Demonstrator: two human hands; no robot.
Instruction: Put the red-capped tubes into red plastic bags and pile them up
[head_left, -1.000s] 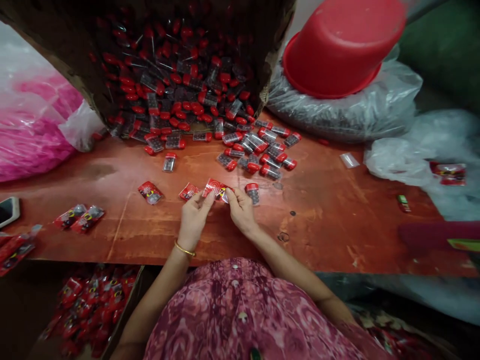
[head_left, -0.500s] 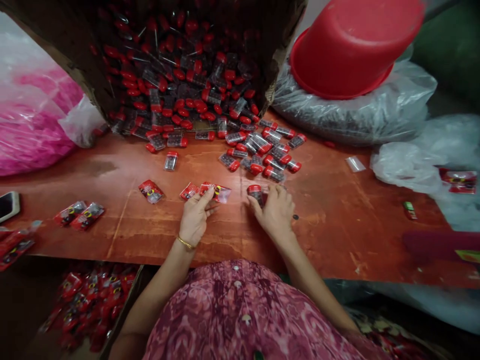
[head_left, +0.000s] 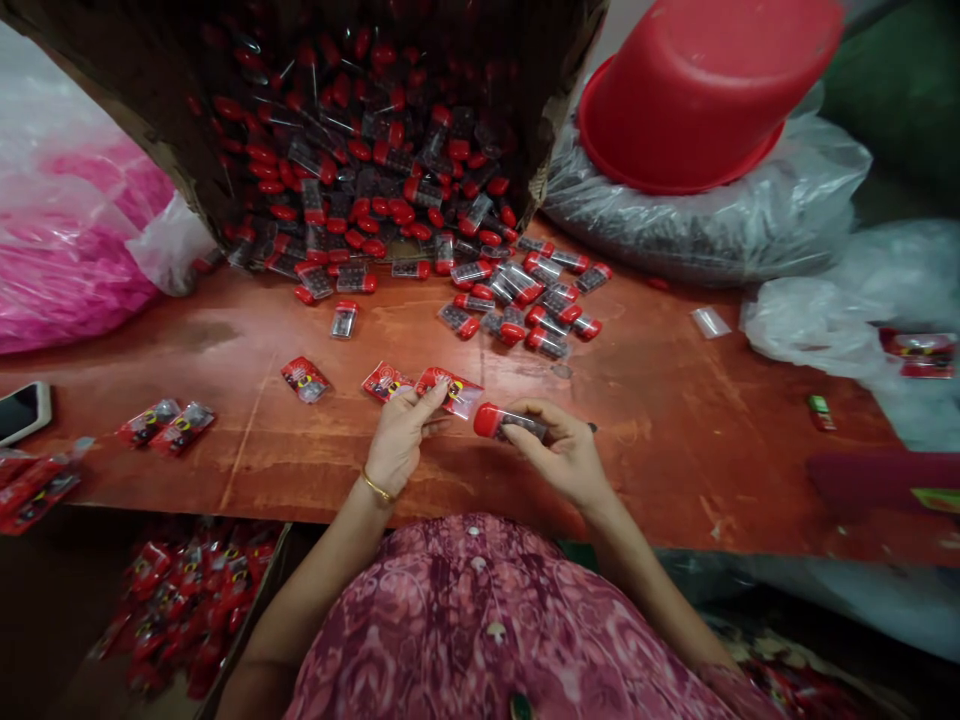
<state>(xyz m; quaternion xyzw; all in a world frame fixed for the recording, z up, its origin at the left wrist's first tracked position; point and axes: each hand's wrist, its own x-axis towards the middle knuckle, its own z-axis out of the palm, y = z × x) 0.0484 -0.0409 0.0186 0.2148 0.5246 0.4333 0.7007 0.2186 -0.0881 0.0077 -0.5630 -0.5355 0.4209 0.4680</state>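
Observation:
My left hand (head_left: pixel 399 437) pinches a red printed plastic sleeve (head_left: pixel 457 392) whose clear end points right. Under and beside those fingers lies another red printed sleeve (head_left: pixel 385 380). Between thumb and fingers, my right hand (head_left: pixel 559 450) holds a small clear container (head_left: pixel 517 425) with a red cap and dark contents. Its cap faces the clear end of the sleeve, close to it; whether they touch I cannot tell. Farther back on the table (head_left: pixel 675 430) lies a pile of similar red-capped containers (head_left: pixel 517 290). One red packet (head_left: pixel 305 380) rests left of my left hand.
A large carton (head_left: pixel 555 150) on its side spills red-capped containers. At the right, a red tub (head_left: pixel 675 110) sits upside down on a plastic bag (head_left: pixel 697 240). Left are a phone (head_left: pixel 26 412), two filled packets (head_left: pixel 169 428) and a pink-filled bag (head_left: pixel 67 270). Below the edge, a box holds packets (head_left: pixel 184 600).
My right hand has tilted the red-capped container from upright to lying sideways, cap toward the left. My left hand and its sleeve have shifted slightly right, so the two are closer.

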